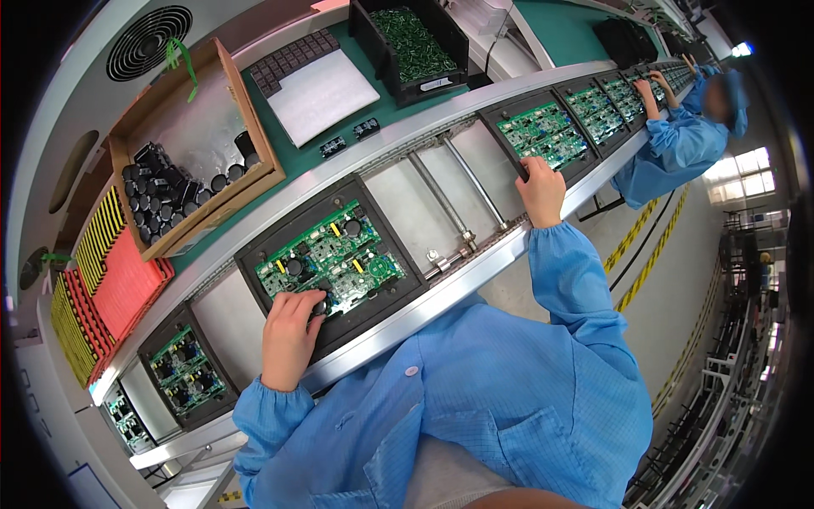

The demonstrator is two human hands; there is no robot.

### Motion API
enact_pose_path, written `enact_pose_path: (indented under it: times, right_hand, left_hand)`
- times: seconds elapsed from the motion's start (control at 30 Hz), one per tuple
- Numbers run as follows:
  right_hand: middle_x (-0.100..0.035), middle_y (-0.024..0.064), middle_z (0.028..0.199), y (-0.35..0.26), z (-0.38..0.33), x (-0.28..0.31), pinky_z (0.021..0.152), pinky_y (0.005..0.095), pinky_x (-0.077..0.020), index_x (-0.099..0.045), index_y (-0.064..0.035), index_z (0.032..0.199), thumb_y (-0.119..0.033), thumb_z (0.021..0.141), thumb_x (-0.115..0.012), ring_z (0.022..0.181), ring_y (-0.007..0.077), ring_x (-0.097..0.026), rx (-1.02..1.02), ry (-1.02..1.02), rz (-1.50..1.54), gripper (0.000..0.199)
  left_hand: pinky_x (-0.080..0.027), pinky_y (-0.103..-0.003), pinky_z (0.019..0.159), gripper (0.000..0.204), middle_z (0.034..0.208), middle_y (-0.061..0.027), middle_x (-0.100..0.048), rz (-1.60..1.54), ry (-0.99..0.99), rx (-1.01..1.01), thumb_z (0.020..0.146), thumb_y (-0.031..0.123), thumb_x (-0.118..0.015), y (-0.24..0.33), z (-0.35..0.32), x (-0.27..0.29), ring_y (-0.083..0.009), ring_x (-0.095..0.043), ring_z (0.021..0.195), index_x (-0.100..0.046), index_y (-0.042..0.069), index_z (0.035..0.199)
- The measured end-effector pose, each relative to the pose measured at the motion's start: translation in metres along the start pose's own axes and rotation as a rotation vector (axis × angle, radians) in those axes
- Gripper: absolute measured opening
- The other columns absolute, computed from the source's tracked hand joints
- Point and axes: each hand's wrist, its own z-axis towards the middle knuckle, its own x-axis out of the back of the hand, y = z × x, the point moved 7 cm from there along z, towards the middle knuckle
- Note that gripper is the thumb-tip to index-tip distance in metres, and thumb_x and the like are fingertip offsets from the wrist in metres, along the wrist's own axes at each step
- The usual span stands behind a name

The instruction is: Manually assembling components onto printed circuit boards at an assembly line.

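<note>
A green circuit board (pixel 329 254) lies flat in a black carrier tray (pixel 254 254) on the conveyor line, directly in front of the person. It carries black cylindrical capacitors, yellow blocks and many small parts. The left hand (pixel 290 327) rests on the tray's near edge, fingers curled over a black round capacitor (pixel 320 303) at the board's near side. A second green circuit board (pixel 543 134) lies in its own black tray (pixel 496 114) further along to the right; the right hand (pixel 541 188) presses its fingertips on that tray's near rim.
</note>
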Motion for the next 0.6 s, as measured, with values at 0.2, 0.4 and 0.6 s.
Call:
enact_pose_path:
  times: [0.2,0.4,0.6]
  right_hand:
    - [-0.067,0.0065,0.094,-0.012,0.007,0.018,0.072,0.0424,-0.0488,-0.069,-0.0120,0.101,-0.022,0.079,-0.080,0.086,0.0290,-0.067,0.080,0.005,-0.022,0.027]
    - [-0.067,0.0095,0.087,-0.042,0.083,0.054,0.069,0.0368,-0.0501,-0.070,-0.0056,0.107,-0.016,0.090,-0.074,0.077,0.0241,-0.064,0.098,-0.068,0.434,0.021]
    - [-0.073,0.0125,0.096,-0.125,0.209,-0.001,0.077,0.0322,-0.0531,-0.070,-0.0003,0.111,-0.004,0.093,-0.066,0.082,0.0200,-0.068,0.432,-0.190,0.710,0.019]
  left_hand:
    - [-0.053,-0.040,0.090,0.042,0.112,-0.0074,-0.071,-0.013,-0.008,0.001,0.074,-0.002,-0.078,-0.001,-0.003,0.000,-0.0306,-0.062,0.104,-0.069,0.007,0.114]
    - [-0.051,-0.040,0.096,0.046,0.122,-0.0053,-0.067,0.076,-0.041,-0.092,0.079,0.004,-0.074,0.012,-0.002,0.031,-0.0279,-0.060,0.109,-0.067,0.010,0.123]
    - [-0.052,-0.043,0.090,0.028,0.105,-0.0080,-0.069,0.280,0.251,-0.246,0.083,0.003,-0.069,-0.019,0.089,0.123,-0.0319,-0.061,0.101,-0.070,0.009,0.110]
